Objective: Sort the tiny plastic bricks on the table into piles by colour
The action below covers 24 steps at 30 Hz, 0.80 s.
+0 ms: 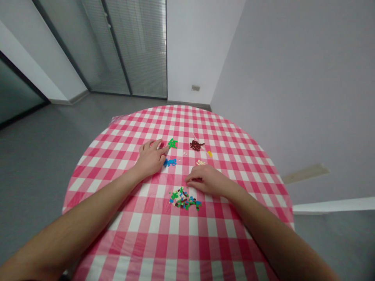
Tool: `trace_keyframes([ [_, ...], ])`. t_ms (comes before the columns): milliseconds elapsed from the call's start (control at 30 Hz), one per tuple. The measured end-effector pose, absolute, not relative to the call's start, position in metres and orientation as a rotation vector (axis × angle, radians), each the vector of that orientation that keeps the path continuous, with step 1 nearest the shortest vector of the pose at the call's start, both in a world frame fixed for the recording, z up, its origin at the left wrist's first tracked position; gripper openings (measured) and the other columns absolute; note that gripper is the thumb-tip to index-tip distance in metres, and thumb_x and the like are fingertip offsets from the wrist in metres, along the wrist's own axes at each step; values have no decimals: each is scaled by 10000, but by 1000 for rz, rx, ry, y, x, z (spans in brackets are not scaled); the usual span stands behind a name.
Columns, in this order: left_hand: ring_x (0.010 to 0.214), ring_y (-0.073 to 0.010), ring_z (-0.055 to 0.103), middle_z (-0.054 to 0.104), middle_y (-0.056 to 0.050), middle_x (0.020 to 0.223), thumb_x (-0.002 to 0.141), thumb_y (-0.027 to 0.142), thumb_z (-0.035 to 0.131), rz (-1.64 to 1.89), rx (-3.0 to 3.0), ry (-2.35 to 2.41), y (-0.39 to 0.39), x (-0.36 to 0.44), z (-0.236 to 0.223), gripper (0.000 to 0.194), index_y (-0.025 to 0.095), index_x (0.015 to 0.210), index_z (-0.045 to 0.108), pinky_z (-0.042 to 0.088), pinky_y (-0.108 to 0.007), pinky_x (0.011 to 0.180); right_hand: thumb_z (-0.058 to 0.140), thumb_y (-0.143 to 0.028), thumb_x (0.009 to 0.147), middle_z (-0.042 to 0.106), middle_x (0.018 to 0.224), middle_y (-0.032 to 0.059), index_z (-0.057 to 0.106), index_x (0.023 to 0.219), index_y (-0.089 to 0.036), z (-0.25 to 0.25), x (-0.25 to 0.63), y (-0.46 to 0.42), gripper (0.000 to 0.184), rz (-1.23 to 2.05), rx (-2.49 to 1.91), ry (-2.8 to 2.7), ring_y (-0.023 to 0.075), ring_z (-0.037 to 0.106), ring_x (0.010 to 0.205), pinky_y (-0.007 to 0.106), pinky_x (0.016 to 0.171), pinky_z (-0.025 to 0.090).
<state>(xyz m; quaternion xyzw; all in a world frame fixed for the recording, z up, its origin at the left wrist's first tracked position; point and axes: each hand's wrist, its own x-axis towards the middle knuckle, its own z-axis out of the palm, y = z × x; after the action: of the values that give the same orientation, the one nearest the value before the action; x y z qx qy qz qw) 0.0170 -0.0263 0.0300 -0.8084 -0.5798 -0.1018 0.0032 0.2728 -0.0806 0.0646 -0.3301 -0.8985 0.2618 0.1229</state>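
My left hand (pixel 150 159) rests on the checked cloth with its fingers apart. Beside its fingertips is a pile of green pieces (pixel 172 143), and a blue pile (pixel 170 162) lies next to its thumb. My right hand (pixel 207 180) hovers low or touches the cloth, fingers curled and tips together; anything pinched there is hidden. Just in front of it lies a mixed pile of small coloured pieces (pixel 184 199), perhaps tiny toy bricks. Past its knuckles are cream pieces (pixel 200 162), partly covered. Farther back sit a dark brown pile (pixel 196 145) and a few yellow pieces (pixel 209 154).
A round table with a pink-and-white checked tablecloth (pixel 175 238) carries everything. A few pale bits (pixel 184 153) lie between the sorted piles. A grey wall (pixel 293 78) stands close on the right, and glass partitions (pixel 129 47) are at the back left.
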Motion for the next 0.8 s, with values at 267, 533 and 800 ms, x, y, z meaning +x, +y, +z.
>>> trace_keyframes([
  [267,1373,-357,407,519,-93,1497,948,293,437,-491,-2516,-1823,-27,17,29,471,290,1375,634,332,-558,1112,623,-151,940,744,979,73,787,1059,-196,62,255,-94,208,729,-913,-2776,165,665,851,263,720,462],
  [533,1286,-337,472,607,-108,1345,942,288,457,-633,-2547,-1793,-26,14,27,359,273,1167,737,362,-540,1061,620,-119,900,740,920,66,795,965,-183,65,260,-91,197,800,-895,-2816,181,660,835,287,746,470],
  [800,1289,-331,469,606,-104,1336,942,275,460,-658,-2581,-1797,-27,14,28,318,268,1070,751,344,-541,1067,628,-106,883,741,944,69,786,1033,-184,66,261,-92,231,819,-914,-2775,173,658,835,279,741,472],
])
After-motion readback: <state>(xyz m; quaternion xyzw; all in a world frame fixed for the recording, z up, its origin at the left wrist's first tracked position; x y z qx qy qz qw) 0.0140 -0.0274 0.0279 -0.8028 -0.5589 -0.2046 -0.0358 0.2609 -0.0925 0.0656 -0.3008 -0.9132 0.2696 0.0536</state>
